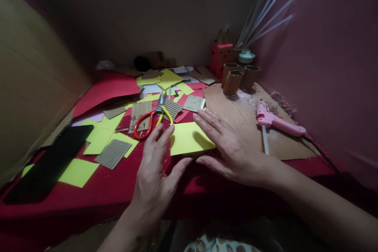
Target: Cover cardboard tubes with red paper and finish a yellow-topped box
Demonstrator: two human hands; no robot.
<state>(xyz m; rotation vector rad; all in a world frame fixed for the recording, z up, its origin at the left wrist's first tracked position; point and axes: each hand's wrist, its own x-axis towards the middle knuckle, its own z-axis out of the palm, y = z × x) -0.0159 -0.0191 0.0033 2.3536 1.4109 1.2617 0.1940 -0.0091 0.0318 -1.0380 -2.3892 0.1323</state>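
A yellow paper piece lies in front of me between my two hands. My left hand is at its left edge, with the thumb apart from the fingers. My right hand reaches in from the right, fingers stretched out along the paper's right edge and thumb apart near its front corner. Neither hand is closed round the paper. Just beyond my left fingertips lie scissors with one red and one yellow handle, blades pointing away. A small grey cardboard square lies beyond my right fingertips.
On the right, a pink glue gun with its cord rests on a cardboard sheet. Behind it stand cardboard tubes and glue sticks. At left are a dark flat object, corrugated cardboard and red paper.
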